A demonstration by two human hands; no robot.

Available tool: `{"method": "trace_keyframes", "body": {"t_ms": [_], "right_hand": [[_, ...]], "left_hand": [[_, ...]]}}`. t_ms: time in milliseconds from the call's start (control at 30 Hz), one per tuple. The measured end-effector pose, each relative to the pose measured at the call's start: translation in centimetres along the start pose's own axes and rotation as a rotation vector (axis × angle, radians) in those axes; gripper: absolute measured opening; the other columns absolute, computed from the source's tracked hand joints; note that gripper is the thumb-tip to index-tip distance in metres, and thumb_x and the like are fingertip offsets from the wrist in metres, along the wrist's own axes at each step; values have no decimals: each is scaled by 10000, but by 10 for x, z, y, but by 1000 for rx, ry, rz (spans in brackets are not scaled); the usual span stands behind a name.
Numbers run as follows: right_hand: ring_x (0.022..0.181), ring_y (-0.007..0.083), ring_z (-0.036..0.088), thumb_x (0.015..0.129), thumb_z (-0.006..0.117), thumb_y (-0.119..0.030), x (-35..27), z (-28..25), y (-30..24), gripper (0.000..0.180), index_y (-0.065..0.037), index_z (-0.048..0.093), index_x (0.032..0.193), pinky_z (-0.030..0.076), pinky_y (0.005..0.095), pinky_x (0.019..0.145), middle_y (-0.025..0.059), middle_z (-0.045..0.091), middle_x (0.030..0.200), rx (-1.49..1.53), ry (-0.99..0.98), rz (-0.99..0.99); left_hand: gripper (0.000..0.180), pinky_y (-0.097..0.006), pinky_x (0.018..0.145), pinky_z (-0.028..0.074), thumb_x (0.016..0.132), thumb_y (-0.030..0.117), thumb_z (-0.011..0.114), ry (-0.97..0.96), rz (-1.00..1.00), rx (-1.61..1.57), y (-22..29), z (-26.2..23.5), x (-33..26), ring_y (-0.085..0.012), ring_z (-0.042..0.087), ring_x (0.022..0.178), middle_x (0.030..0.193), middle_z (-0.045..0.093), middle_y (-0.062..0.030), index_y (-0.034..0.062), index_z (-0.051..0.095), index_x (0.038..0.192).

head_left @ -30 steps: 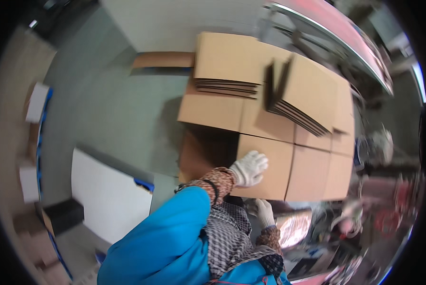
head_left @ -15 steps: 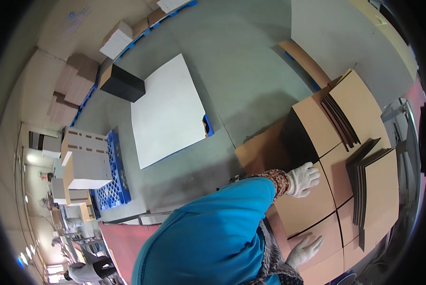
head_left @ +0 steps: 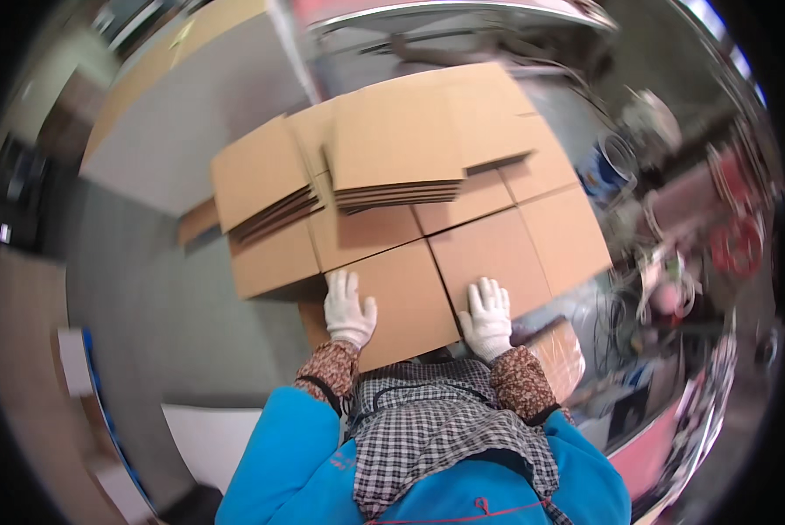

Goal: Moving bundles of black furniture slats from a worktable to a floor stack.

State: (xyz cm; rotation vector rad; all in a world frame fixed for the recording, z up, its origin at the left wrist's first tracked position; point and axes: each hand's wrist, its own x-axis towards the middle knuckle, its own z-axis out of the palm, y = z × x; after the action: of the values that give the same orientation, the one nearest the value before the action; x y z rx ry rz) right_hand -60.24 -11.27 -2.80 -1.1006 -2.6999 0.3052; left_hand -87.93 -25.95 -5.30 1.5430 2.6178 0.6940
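Observation:
Both hands wear white knit gloves and rest palm down on a broad layer of brown cardboard pieces, stacked side by side with dark gaps between them. My left hand (head_left: 349,311) lies on the left edge of the near middle cardboard stack (head_left: 398,302), thumb apart from its fingers. My right hand (head_left: 487,320) lies with fingers stretched on the near edge of the right cardboard stack (head_left: 488,254). Beyond the hands, a loose pile of flat cardboard (head_left: 397,140) lies on top, its layered dark edges facing me. A smaller cardboard pile (head_left: 265,179) sits to its left.
A large grey panel (head_left: 204,114) stands at the far left. On the right are a blue bucket (head_left: 604,166), a red wheel-shaped part (head_left: 733,247), tangled cords and a plastic-wrapped package (head_left: 560,360). A white board (head_left: 209,433) lies at lower left.
The view has swung round to the right, so the cardboard now lies straight ahead instead of at the right side. Both gloved hands are still open on the cardboard.

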Motion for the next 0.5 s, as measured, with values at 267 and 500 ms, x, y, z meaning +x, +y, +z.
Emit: {"method": "trace_keyframes", "body": {"t_ms": [267,500], "right_hand": [[1231,381,531,815,683,-278,-112,-13,-51,547,-23,567,1285,434,479,1034,214,551,1345,166,-112,155],[1103,369,638,915,574,-344,-268,-15,-57,394,-79,656,1195,520,465,943,183,656,1209,308,-349,778]], "left_hand": [[644,-536,1132,359,860,278,656,-1,101,54,-5,18,-1,-476,326,1408,1456,406,-271,-38,446,1380],[548,-492,1119,369,870,276,593,57,196,79,-2,36,9,-432,370,1348,1371,425,-277,-63,473,1283]]}}
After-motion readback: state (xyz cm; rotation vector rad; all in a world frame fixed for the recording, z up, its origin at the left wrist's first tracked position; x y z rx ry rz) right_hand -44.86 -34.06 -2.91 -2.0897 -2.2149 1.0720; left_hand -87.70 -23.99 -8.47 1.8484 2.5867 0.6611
